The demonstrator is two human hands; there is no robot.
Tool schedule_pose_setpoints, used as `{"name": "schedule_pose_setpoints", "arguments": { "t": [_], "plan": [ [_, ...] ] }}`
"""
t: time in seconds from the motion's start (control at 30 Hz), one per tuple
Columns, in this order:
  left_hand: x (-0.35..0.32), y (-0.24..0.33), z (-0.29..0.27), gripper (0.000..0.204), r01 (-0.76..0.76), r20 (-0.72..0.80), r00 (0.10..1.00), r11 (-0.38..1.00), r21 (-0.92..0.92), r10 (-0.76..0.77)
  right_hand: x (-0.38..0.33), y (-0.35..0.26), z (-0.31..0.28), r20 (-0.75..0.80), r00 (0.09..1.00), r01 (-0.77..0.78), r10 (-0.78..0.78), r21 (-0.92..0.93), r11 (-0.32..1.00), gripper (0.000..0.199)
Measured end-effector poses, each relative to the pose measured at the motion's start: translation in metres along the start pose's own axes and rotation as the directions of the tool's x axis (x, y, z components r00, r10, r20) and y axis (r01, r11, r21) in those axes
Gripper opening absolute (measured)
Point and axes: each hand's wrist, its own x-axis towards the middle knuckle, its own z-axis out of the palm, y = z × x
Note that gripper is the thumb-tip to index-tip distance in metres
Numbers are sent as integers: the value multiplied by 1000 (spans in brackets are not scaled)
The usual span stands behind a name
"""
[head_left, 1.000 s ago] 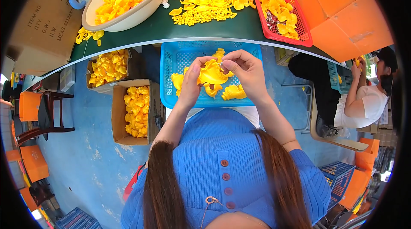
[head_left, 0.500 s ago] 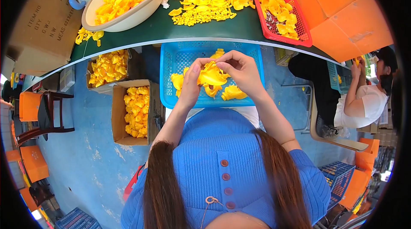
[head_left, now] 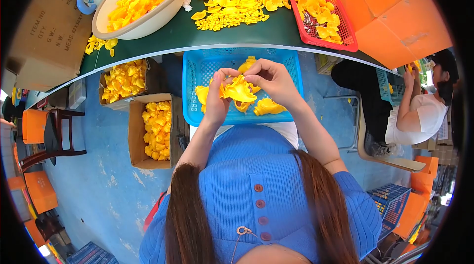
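Observation:
Between my two hands is a curved yellow plastic piece (head_left: pixel 239 90), held over a blue perforated basket (head_left: pixel 193 62) on my lap. My left hand (head_left: pixel 217 97) grips its left side with fingers closed. My right hand (head_left: pixel 274 82) pinches at its upper right edge, thumb and forefinger together; whether a smaller part sits in that pinch is hidden. More yellow pieces (head_left: pixel 269 107) lie in the basket under and around my hands.
On the green table (head_left: pixel 148 47) stand a cream basin (head_left: pixel 101 21) of yellow parts, a red basket (head_left: pixel 353 42) and loose yellow pieces (head_left: pixel 232 5). Cardboard boxes (head_left: pixel 136 138) of yellow pieces stand at left. Another person (head_left: pixel 419 116) sits at right.
The held yellow piece has turned and shifted slightly left and down. Both hands keep hold of it, with the right fingers still at its upper edge.

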Motion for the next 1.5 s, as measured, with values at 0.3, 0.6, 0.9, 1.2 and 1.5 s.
{"name": "schedule_pose_setpoints", "arguments": {
  "t": [0.3, 0.6, 0.9, 1.2, 1.5],
  "plan": [
    [3, -3, -2, 60, 194, 139, 975, 967, -167, -172, 2, 8, -17, 145, 989, -30, 30, -5, 1000, 8],
    [2, -4, 4, 52, 159, 124, 979, 986, 41, -163, -1, 13, -23, -9, 999, -48, 48, -49, 998, 10],
    [4, -4, -6, 42, 104, 104, 990, 992, -66, -96, -11, -51, 6, -86, 938, 289, -336, -342, 894, 44],
    [2, 1, -1, 38, 83, 85, 993, 994, -68, -77, -73, -162, 68, 457, 721, 181, -521, 601, 778, 75],
    [3, 3, -1, 40, 64, 86, 995, 996, -63, -58, -72, -152, 66, 443, 707, 230, -552, 594, 771, 66]
  ]
}}
